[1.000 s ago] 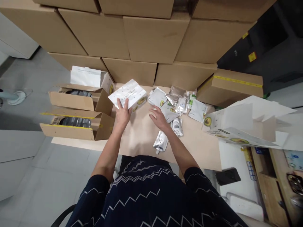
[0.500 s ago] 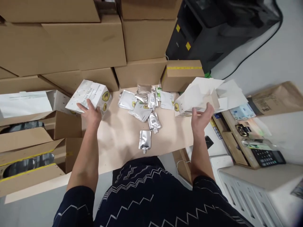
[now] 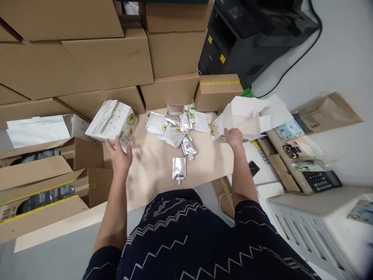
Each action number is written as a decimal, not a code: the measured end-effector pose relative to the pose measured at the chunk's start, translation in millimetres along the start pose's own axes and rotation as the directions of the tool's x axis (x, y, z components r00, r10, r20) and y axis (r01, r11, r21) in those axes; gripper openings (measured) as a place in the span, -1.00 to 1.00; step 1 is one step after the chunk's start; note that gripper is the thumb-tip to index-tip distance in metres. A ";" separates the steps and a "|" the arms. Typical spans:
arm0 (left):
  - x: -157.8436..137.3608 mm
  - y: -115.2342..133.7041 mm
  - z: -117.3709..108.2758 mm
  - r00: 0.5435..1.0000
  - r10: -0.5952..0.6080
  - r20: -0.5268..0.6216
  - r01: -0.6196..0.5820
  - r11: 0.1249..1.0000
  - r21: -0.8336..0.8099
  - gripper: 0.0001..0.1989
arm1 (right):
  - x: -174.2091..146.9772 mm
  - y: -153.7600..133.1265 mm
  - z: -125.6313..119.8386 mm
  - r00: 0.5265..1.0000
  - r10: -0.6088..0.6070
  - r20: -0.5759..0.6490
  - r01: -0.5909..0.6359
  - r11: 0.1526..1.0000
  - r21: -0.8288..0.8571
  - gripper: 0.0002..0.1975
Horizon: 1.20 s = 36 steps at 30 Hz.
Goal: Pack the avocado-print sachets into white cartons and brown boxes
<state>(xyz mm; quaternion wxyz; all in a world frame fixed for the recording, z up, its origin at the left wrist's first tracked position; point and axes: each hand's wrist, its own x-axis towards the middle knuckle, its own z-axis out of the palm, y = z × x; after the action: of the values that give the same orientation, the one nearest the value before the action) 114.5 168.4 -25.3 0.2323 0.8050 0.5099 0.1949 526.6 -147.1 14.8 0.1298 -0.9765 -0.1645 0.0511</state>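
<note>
At the left, my left hand (image 3: 120, 155) is beside a closed white box with avocado pictures (image 3: 112, 118); its fingers are spread at the lower front edge. On the right, my right hand (image 3: 234, 138) pinches the near wall of an open white box (image 3: 247, 107), whose flaps stick up and out to the right. Between the boxes lies a loose group of silver and white pouches (image 3: 173, 134), some printed with avocados. One silver spout pouch (image 3: 179, 168) lies apart, closer to my body, with its spout towards me.
Stacked brown cartons (image 3: 107, 62) wall off the back. A black printer (image 3: 233, 42) stands at the back right. Open cartons (image 3: 93, 186) and another open white box (image 3: 77, 130) sit at the left. At the right are a wooden organiser (image 3: 279, 171) and a calculator (image 3: 322, 181).
My left hand has moved from the closed box's printed face down to its near edge, and the box has turned. My right hand has moved left along the open box's near wall.
</note>
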 end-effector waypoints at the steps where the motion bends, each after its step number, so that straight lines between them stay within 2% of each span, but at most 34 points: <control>1: -13.0 1.5 6.0 0.999 0.045 -0.015 -0.045 0.999 -0.024 -0.24 | -11.6 -1.3 4.4 1.000 -0.021 -0.015 0.021 1.000 0.000 -0.59; 2: -26.2 3.9 12.7 0.997 0.077 -0.022 -0.078 0.995 -0.055 -0.29 | -24.5 -1.6 8.6 0.999 -0.040 -0.030 0.040 0.999 0.007 -0.57; 6: -70.9 29.3 28.8 0.965 0.246 0.096 -0.220 0.950 -0.220 -0.46 | -83.2 1.9 16.5 0.970 -0.181 -0.161 0.193 0.979 0.062 -0.51; 9: -92.8 66.8 6.9 0.888 0.455 0.063 -0.404 0.840 -0.362 -0.58 | -128.0 -2.1 9.7 0.916 -0.328 -0.230 0.362 0.924 0.124 -0.52; 11: -105.6 94.6 -24.0 0.815 0.575 -0.076 -0.540 0.706 -0.458 -0.66 | -155.4 -13.2 2.3 0.876 -0.423 -0.234 0.468 0.862 0.195 -0.54; 14: -124.6 126.7 -73.9 0.605 0.747 -0.275 -0.742 0.405 -0.533 -0.61 | -189.1 -41.9 -3.3 0.803 -0.570 -0.172 0.591 0.729 0.344 -0.57; 15: -130.2 132.7 -86.7 0.559 0.767 -0.315 -0.771 0.342 -0.537 -0.57 | -197.9 -53.4 -2.2 0.771 -0.621 -0.139 0.619 0.680 0.393 -0.58; 16: -135.0 135.7 -96.2 0.539 0.773 -0.335 -0.784 0.316 -0.534 -0.55 | -205.3 -65.1 0.5 0.736 -0.669 -0.104 0.639 0.636 0.433 -0.59; 17: -139.0 136.0 -102.5 0.550 0.762 -0.342 -0.781 0.325 -0.533 -0.55 | -211.6 -76.7 4.7 0.697 -0.714 -0.068 0.657 0.597 0.461 -0.59; 18: -142.1 133.6 -106.1 0.583 0.739 -0.336 -0.766 0.363 -0.531 -0.56 | -216.8 -87.7 10.0 0.655 -0.755 -0.036 0.676 0.564 0.475 -0.59; 21: -148.5 114.4 -108.5 0.735 0.614 -0.288 -0.666 0.573 -0.477 -0.67 | -227.3 -115.3 29.3 0.519 -0.854 -0.023 0.771 0.457 0.444 -0.61; 23: -153.7 96.6 -111.2 0.834 0.516 -0.194 -0.548 0.737 -0.396 -0.72 | -230.7 -127.3 41.0 0.417 -0.905 -0.081 0.848 0.356 0.393 -0.61; 25: -162.2 79.4 -115.9 0.907 0.420 -0.020 -0.407 0.865 -0.294 -0.71 | -231.7 -133.1 50.1 0.283 -0.952 -0.119 0.908 0.226 0.353 -0.60; 27: -174.2 66.1 -117.9 0.929 0.332 0.162 -0.308 0.938 -0.156 -0.64 | -230.6 -132.8 56.3 0.138 -0.985 -0.099 0.936 0.098 0.338 -0.63; 29: -187.1 59.1 -112.1 0.925 0.267 0.270 -0.278 0.961 0.005 -0.56 | -227.5 -127.7 60.4 0.041 -0.997 -0.072 0.940 0.014 0.342 -0.65; 30: -192.7 58.2 -105.8 0.922 0.245 0.301 -0.277 0.959 0.068 -0.52 | -225.2 -123.9 62.0 0.019 -0.998 -0.065 0.938 -0.005 0.347 -0.66; 32: -199.9 60.4 -88.1 0.912 0.231 0.340 -0.294 0.944 0.147 -0.50 | -219.0 -115.2 64.6 0.003 -0.998 -0.061 0.930 -0.020 0.368 -0.67; 36: -196.6 66.2 -48.1 0.913 0.214 0.347 -0.325 0.897 0.301 -0.41 | -199.7 -93.0 69.4 -0.055 -0.995 -0.079 0.869 -0.086 0.487 -0.65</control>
<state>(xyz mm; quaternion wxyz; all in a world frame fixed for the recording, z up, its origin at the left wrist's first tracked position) 56.9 -27.1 36.7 0.1308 0.9171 0.3765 0.0042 300.2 -112.7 -15.4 0.2922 -0.4911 -0.8106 0.1282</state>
